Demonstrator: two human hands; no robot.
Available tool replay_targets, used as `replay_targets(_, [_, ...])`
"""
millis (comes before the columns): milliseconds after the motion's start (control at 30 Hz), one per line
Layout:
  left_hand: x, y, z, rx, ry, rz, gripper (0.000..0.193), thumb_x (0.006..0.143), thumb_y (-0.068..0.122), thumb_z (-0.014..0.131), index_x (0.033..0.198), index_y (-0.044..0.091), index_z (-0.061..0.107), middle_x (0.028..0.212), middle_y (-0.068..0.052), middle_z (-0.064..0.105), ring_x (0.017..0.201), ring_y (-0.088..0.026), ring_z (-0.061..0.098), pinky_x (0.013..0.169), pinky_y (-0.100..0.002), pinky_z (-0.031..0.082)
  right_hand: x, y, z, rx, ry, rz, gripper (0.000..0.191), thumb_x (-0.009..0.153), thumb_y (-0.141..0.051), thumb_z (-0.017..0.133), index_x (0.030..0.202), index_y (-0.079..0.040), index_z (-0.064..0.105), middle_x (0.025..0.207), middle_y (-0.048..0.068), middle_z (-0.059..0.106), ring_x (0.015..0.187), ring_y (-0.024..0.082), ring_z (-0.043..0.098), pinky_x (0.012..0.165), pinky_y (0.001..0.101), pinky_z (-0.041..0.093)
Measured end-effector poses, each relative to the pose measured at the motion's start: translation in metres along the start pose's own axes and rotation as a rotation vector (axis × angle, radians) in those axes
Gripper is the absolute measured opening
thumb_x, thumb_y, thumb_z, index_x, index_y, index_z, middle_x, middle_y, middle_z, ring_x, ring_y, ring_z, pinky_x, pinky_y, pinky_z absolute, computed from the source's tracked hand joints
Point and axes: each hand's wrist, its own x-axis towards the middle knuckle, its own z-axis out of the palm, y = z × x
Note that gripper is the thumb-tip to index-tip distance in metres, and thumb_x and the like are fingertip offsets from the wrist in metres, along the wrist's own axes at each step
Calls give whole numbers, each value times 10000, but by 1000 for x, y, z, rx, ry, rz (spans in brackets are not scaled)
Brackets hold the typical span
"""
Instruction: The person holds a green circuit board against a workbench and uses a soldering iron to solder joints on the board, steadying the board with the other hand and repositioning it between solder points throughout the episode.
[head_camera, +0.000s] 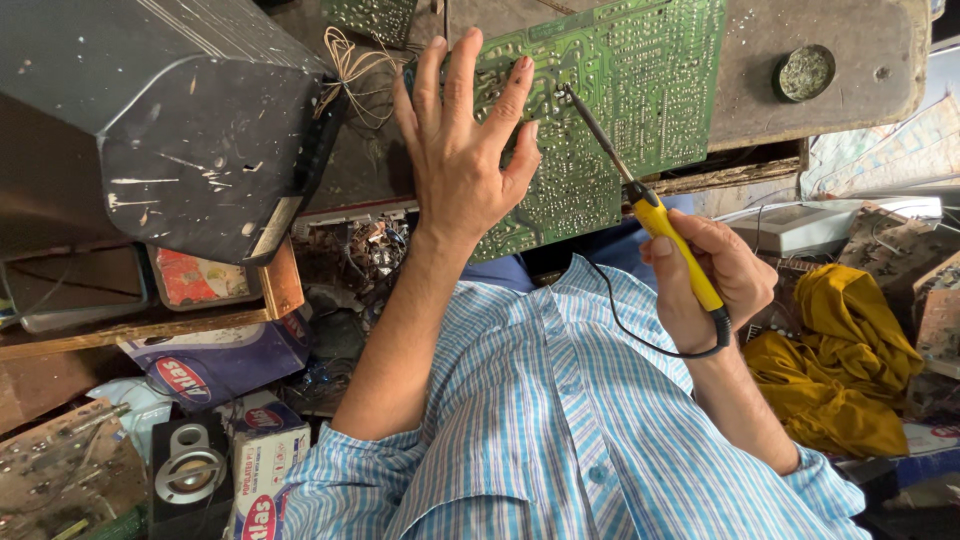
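Note:
A green circuit board (620, 90) lies solder side up on a worn wooden bench (800, 110). My left hand (465, 150) rests flat on the board's left part, fingers spread. My right hand (705, 275) grips the yellow handle of a soldering iron (672, 240). The iron's dark shaft slants up and left, and its tip (566, 92) touches the board just right of my left fingertips. A black cord loops down from the handle across my blue striped shirt.
A big dark grey casing (170, 120) fills the upper left, with loose pale wires (355, 70) beside it. A small round tin (805, 72) sits on the bench. A yellow cloth (850, 360) lies at right. A speaker (190, 470), cartons and another board crowd the lower left.

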Motion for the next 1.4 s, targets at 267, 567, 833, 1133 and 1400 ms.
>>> replay_targets(267, [0, -2, 3, 0, 13, 9, 534, 973, 305, 765, 1478, 254, 599, 1610, -157, 376, 1504, -427, 343, 1231, -722, 209, -1, 3, -1, 23, 5, 16, 131, 1058, 7, 718, 1161, 84, 691, 951, 147, 732, 808, 155, 739, 724, 247, 609])
replay_targets(567, [-1, -1, 2, 3, 2, 2, 528, 986, 310, 755, 1487, 256, 596, 1618, -156, 370, 1510, -426, 338, 1239, -717, 210, 2, -10, -5, -208, -42, -105, 160, 1018, -2, 770, 1152, 62, 711, 962, 144, 746, 819, 154, 745, 743, 239, 579])
replay_targets(833, [0, -2, 2, 12, 7, 6, 501, 1003, 331, 722, 1484, 261, 599, 1611, -151, 386, 1508, -420, 343, 1246, -703, 205, 31, -20, -41, -187, 117, -199, 159, 1011, -56, 802, 1113, 34, 720, 956, 123, 744, 817, 142, 754, 708, 258, 621])
replay_targets(1133, [1, -2, 0, 20, 0, 17, 483, 1021, 346, 714, 1482, 242, 615, 1596, -175, 405, 1488, -429, 356, 1246, -678, 205, 44, 34, -77, -225, 209, -156, 156, 1130, -86, 726, 1148, 68, 717, 906, 157, 754, 733, 183, 754, 608, 260, 599])
replay_targets(1400, [0, -2, -2, 50, -15, 21, 462, 1034, 350, 697, 1477, 230, 642, 1609, -153, 402, 1503, -427, 350, 1259, -681, 211, 46, 57, -107, -212, 191, -54, 112, 1151, 35, 659, 1167, 146, 658, 999, 241, 741, 799, 224, 752, 688, 301, 622])
